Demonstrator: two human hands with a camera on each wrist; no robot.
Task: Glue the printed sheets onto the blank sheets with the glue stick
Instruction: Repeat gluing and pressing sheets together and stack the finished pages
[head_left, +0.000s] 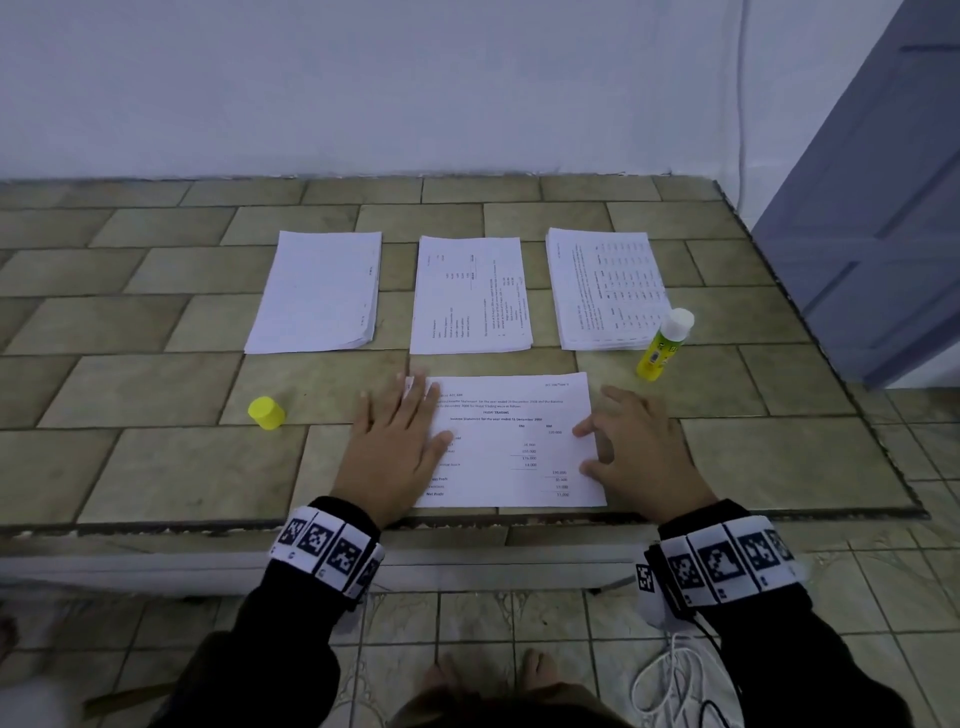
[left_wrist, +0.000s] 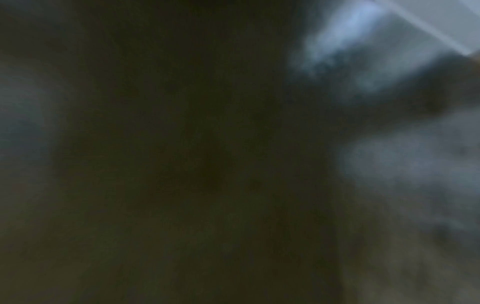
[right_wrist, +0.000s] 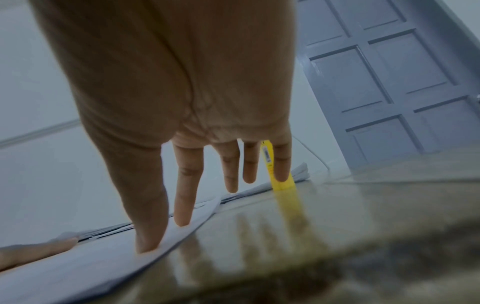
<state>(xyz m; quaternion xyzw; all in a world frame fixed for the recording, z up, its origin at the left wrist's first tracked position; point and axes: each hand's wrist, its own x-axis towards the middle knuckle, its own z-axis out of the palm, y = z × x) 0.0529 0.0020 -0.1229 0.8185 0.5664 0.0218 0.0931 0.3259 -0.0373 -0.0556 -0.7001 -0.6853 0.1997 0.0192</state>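
Printed sheet (head_left: 511, 441), flat rectangular paper, is lying on glossy tiled table (head_left: 156, 395); left hand (head_left: 397, 449) and right hand (head_left: 641, 447) are pressing its edges, fingers straight, spread.

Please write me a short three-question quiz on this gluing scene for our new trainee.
1. True or false: the yellow cap is on the glue stick.
2. How many paper stacks lie in the far row? A) two B) three C) four
3. Fill in: the left hand lies flat on the ______ edge of the printed sheet.

Key
1. False: the cap lies apart on the tiled table, left of the hands; the stick stands uncapped by the right stack.
2. B.
3. Left; the right hand touches the right edge.
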